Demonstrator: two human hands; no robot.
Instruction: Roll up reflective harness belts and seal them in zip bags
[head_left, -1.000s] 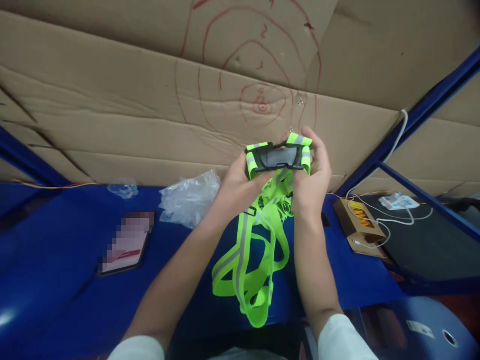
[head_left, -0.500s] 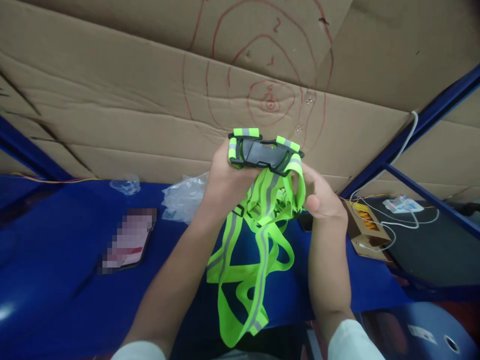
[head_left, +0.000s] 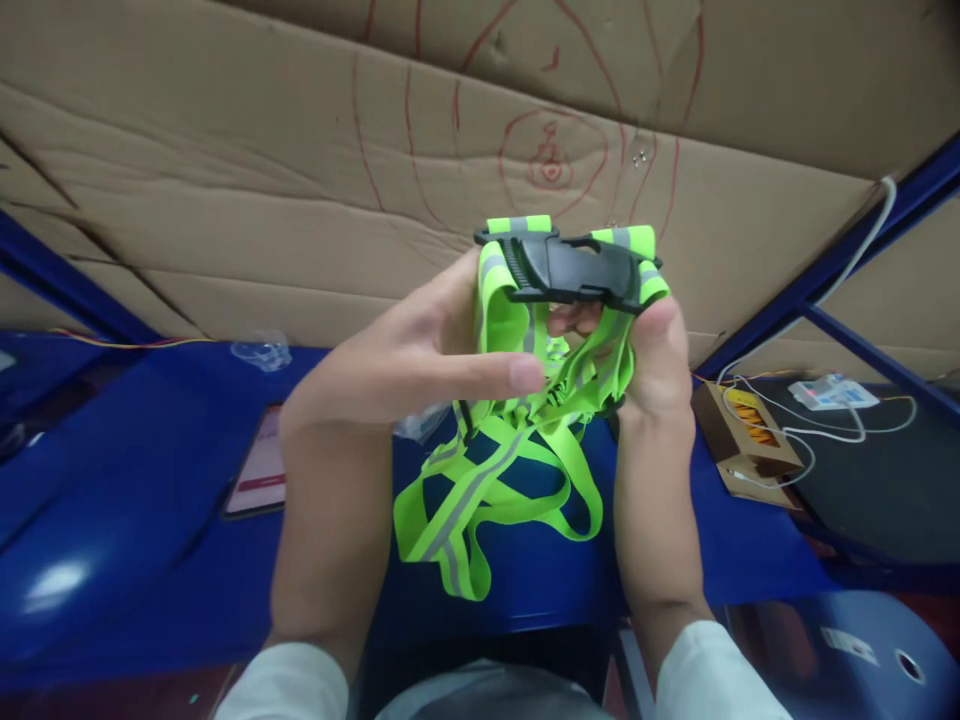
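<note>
A fluorescent yellow-green reflective strap harness [head_left: 480, 495], with a grey stripe along its webbing, is held up above the blue table. Its black side-release buckle [head_left: 574, 270] lies across the top, with its two halves joined. My left hand [head_left: 409, 355] holds the webbing at the buckle's left end, thumb stretched across the front and the other fingers mostly hidden behind. At the right end, my right hand [head_left: 661, 365] grips the harness, its thumb just under the buckle. Loops of strap are bunched between my palms, and more hang below.
A phone [head_left: 259, 465] lies on the blue table [head_left: 150, 480], partly behind my left forearm. Clear plastic [head_left: 262, 350] sits farther back. To the right are an open cardboard box [head_left: 750, 440] and white cables [head_left: 840, 432]. Cardboard [head_left: 225, 200] with red rings stands behind.
Both hands and the harness have moved slightly up and right in view. My left thumb now lies across the front of the straps, and my right thumb has come up to the buckle.
</note>
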